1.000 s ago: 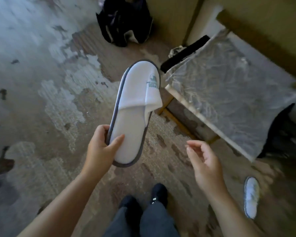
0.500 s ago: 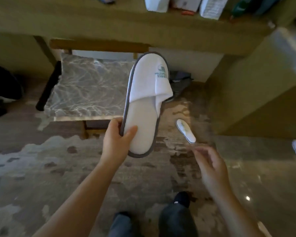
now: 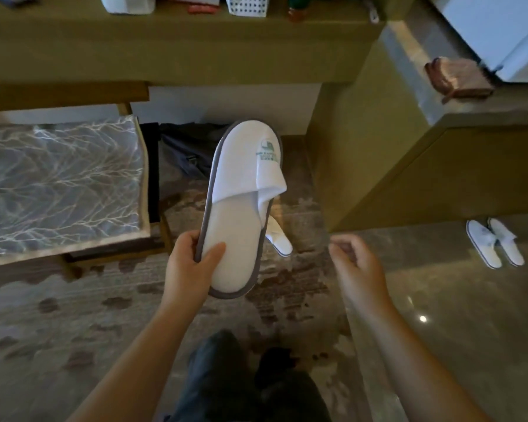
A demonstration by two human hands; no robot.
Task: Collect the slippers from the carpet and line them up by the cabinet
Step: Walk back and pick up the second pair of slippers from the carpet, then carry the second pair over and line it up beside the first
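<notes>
My left hand [image 3: 189, 266] grips the heel of a white slipper [image 3: 241, 214] with a grey rim and a green logo, held up toe-away in the middle of the view. Behind it, partly hidden, a second white slipper [image 3: 281, 242] lies on the patterned carpet [image 3: 73, 315]. My right hand [image 3: 357, 266] hovers to the right with fingers loosely curled and holds nothing. Two more white slippers [image 3: 494, 242] sit side by side on the shiny floor at the foot of the olive cabinet [image 3: 363, 166].
A stool with a grey branch-patterned seat [image 3: 58, 184] stands at left under an olive desk [image 3: 180, 47] that carries several items. A dark bag [image 3: 186, 150] lies under the desk. A brown folded cloth [image 3: 457, 77] rests on the cabinet top. My legs and dark shoes [image 3: 244, 376] are below.
The view has swung rightwards from the stool toward the cabinet, bringing the pair of slippers on the shiny floor into sight. My left hand keeps hold of the slipper; my right hand stays free.
</notes>
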